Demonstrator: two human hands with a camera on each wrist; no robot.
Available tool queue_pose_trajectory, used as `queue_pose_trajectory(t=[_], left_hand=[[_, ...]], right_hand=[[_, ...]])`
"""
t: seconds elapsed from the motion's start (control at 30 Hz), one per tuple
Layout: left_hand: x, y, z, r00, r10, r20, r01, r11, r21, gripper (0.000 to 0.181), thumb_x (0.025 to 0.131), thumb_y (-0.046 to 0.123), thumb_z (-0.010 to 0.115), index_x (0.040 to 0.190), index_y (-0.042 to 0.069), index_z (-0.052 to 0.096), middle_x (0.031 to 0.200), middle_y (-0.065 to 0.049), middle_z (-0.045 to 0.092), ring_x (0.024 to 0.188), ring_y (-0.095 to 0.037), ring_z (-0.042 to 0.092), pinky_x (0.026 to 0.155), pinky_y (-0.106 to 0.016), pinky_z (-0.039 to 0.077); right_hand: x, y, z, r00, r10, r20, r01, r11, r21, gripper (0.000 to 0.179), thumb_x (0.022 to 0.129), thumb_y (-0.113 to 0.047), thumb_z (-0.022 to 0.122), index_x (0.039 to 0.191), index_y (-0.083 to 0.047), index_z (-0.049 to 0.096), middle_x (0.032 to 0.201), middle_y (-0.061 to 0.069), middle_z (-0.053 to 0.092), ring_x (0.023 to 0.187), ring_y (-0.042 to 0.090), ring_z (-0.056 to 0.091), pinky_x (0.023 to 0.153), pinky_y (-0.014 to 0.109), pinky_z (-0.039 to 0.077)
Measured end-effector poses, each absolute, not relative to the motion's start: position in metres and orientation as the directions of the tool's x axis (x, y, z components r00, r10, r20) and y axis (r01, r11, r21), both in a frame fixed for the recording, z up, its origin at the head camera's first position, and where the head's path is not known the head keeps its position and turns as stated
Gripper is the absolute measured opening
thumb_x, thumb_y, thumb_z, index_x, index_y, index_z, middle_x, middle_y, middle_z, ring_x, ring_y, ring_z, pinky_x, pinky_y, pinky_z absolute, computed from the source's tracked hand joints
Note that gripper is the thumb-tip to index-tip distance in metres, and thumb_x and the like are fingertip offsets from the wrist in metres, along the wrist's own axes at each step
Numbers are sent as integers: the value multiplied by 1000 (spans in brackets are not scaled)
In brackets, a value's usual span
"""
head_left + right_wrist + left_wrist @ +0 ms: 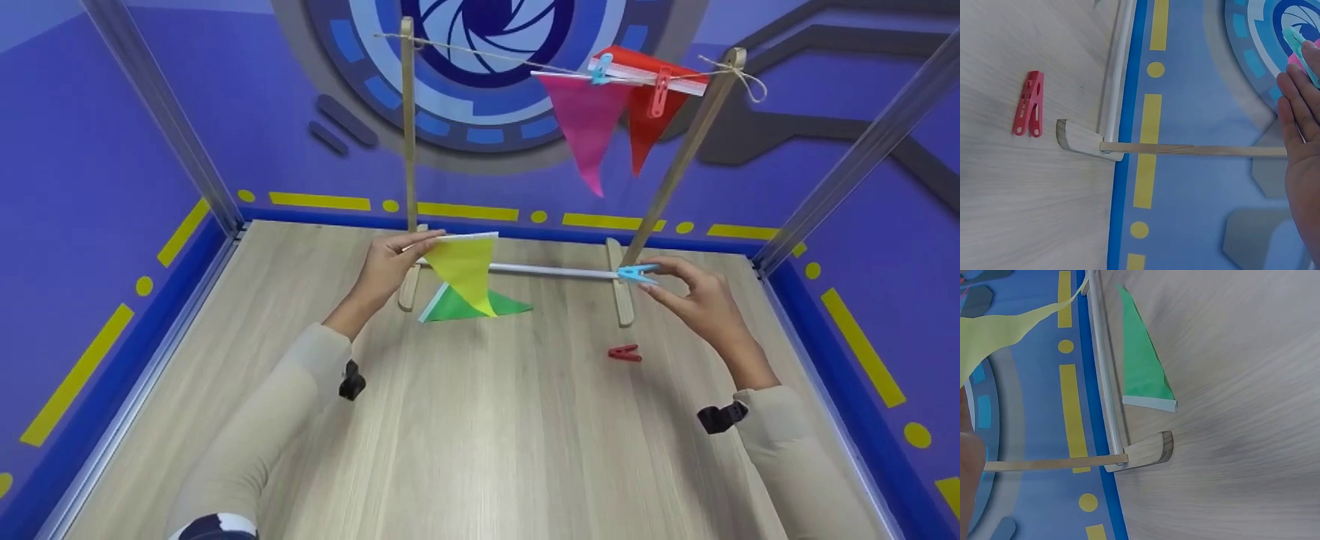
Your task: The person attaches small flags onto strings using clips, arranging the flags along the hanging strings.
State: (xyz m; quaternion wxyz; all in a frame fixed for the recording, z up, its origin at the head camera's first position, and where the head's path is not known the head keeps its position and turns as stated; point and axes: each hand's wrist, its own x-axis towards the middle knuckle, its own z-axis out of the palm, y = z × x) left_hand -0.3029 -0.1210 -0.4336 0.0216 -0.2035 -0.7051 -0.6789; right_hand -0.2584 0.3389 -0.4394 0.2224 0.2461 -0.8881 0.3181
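Note:
My left hand (pixel 388 264) pinches a yellow triangular flag (pixel 466 262) by one corner of its white-edged top, and the flag hangs point down. With thumb and fingers my right hand (pixel 697 298) pinches a light blue clothespin (pixel 636 274) near the foot of the right post. On the table a green flag (pixel 469 306) lies behind the yellow one in the head view; the left wrist view shows the green flag (pixel 1144 371) whole. A red clothespin (pixel 625 352) lies closer to me, left of the right hand.
Two wooden posts, left (pixel 409 135) and right (pixel 686 154), carry a string (pixel 487 54). A pink flag (pixel 589 112) and a red flag (pixel 651 124) hang there with a blue and a red clothespin. A pale rod (pixel 555 271) joins the feet. Printed walls surround the table.

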Motion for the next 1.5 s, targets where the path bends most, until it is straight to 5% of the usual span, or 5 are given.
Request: queue_pose_trajectory(t=[0.13,0.3,0.73,1.1,1.5], left_hand=[[-303,-118,-427,-909,258,327,343,16,939,27,94,15,59,117,4,67,119,-5,66,117,-17,57,95,-31,47],[-305,-117,-420,-895,265,358,375,13,927,26,94,14,60,116,5,68,117,-7,67,112,-18,60,94,-31,48],[-309,-106,-396,-885,304,352,382,42,923,25,94,17,59,117,11,68,122,-10,64,113,-16,59,95,-31,47],[-318,-86,-370,-848,333,412,443,18,897,26,95,15,58,118,9,68,119,-5,66,112,-17,60,93,-34,49],[-331,-66,-328,-768,320,555,571,-52,819,24,93,9,59,114,1,68,112,-9,68,102,-23,64,89,-33,51]], right_hand=[[-259,335,-434,-787,-306,536,-579,667,-469,37,83,-19,74,119,-23,65,105,-4,70,79,1,58,62,12,38],[-260,330,-430,-765,-346,543,-615,641,-459,39,82,-17,74,120,-23,65,106,-5,69,98,5,61,89,13,41],[-263,315,-419,-739,-374,561,-639,655,-405,41,78,-13,78,118,-20,67,104,-8,70,73,2,57,58,9,40],[-275,301,-398,-667,-446,596,-707,632,-318,27,78,-18,78,104,-16,72,97,-4,72,64,8,63,48,11,38],[-286,262,-354,-568,-539,621,-799,543,-259,21,76,-11,78,96,-8,73,94,3,73,74,12,69,65,9,48]])
